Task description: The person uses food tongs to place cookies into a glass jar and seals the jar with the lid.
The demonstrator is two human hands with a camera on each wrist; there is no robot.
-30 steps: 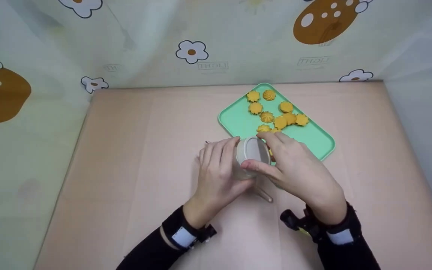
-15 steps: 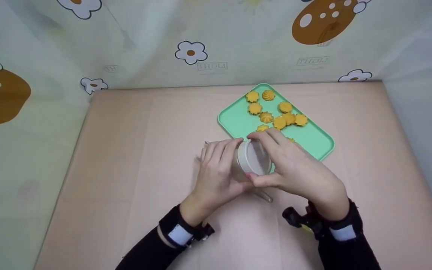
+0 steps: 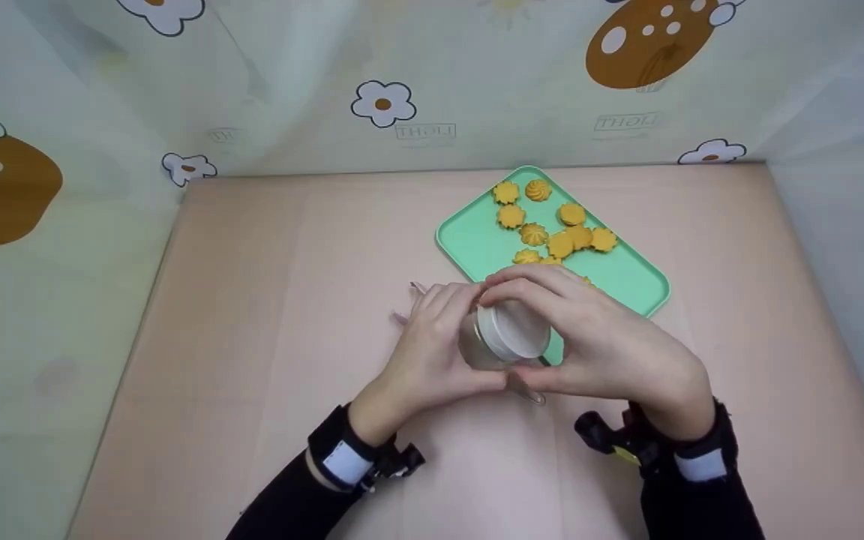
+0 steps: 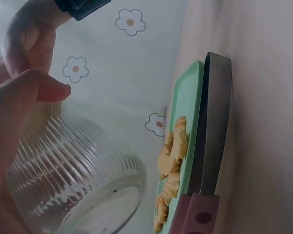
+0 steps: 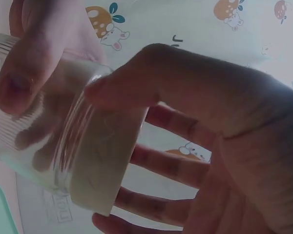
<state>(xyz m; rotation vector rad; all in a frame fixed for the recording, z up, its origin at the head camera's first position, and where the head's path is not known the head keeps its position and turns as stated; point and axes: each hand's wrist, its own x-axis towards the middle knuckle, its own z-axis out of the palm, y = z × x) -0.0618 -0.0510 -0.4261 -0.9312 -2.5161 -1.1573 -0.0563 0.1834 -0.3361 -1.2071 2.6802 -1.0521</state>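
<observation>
A see-through ribbed jar [image 3: 475, 346] with an off-white lid [image 3: 520, 330] is held tilted above the table's middle. My left hand [image 3: 432, 349] grips the jar's body, thumb on the near side and fingers round the far side. The lid is in the grasp of my right hand [image 3: 601, 341], its thumb and fingers spread round the rim. In the right wrist view the lid [image 5: 103, 163] sits on the jar's mouth. Beneath the hands lie tongs [image 4: 218, 122] with metal arms and dusky pink handles [image 4: 200, 214], mostly hidden in the head view.
Just beyond the hands, a green tray [image 3: 469, 241] lies turned cornerwise on the pale pink table [image 3: 289, 315]. Several golden piped cookies [image 3: 534, 234] are spread over it. A patterned curtain [image 3: 289, 90] hangs behind the table.
My right hand has shifted its hold round the lid, its thumb moving down to the near side and its fingers arching over the far side. The jar has come slightly nearer to me.
</observation>
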